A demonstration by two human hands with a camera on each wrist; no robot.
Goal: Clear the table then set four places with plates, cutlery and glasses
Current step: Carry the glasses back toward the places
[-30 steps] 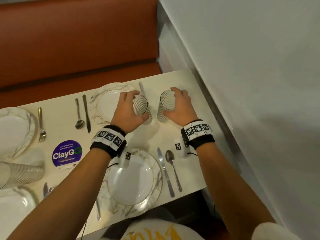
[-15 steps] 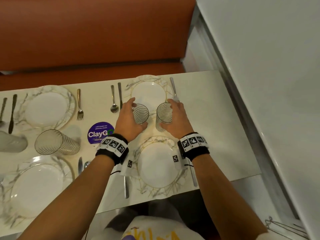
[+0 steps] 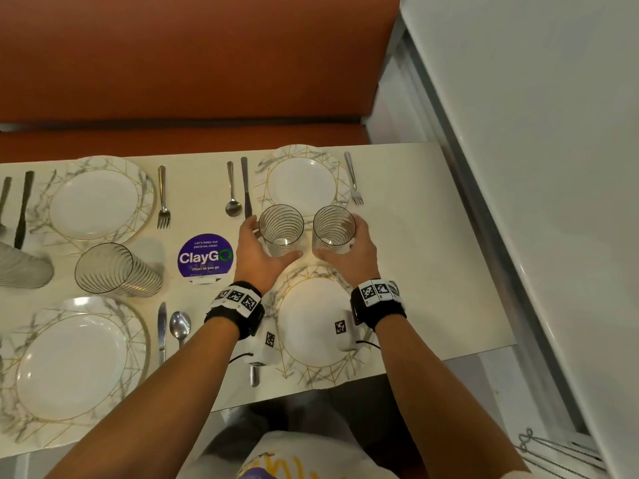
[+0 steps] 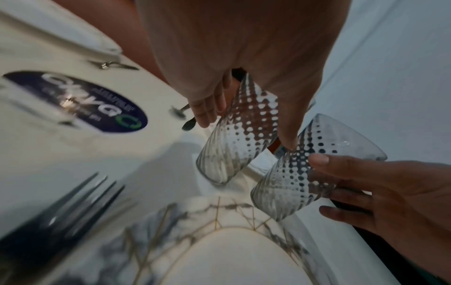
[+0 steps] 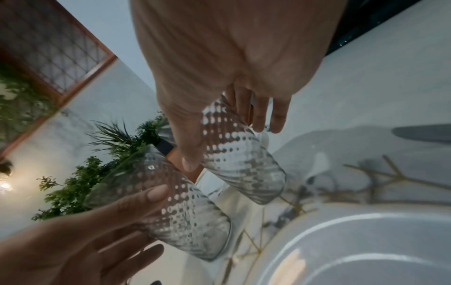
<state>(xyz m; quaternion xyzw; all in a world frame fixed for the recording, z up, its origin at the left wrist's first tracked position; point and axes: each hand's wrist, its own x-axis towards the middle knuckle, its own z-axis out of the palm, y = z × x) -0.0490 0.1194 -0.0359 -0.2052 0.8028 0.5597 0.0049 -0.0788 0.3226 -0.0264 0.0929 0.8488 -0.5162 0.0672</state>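
Note:
Two clear ribbed glasses stand side by side between the far right plate (image 3: 304, 183) and the near right plate (image 3: 311, 326). My left hand (image 3: 259, 250) grips the left glass (image 3: 280, 229), thumb on its near side and fingers on the left. The right hand (image 3: 356, 252) wraps the right glass (image 3: 333, 229) in the same way. From the left wrist the left glass (image 4: 239, 138) and right glass (image 4: 312, 165) look tilted over the plate rim. I cannot tell whether their bases touch the table. The right wrist view shows the right glass (image 5: 239, 158) held by thumb and fingers.
Two more plates (image 3: 93, 202) (image 3: 72, 361) and two glasses (image 3: 114, 271) (image 3: 20, 267) stand at the left. Cutlery lies beside each plate, including a fork (image 3: 354, 181), a spoon (image 3: 232, 191) and a knife (image 3: 161, 330). A purple sticker (image 3: 204, 259) marks the middle. A white wall runs along the right.
Both hands have carried their glasses left and towards me, from beside the far plate's fork to a spot in front of that plate. The head view has swung left.

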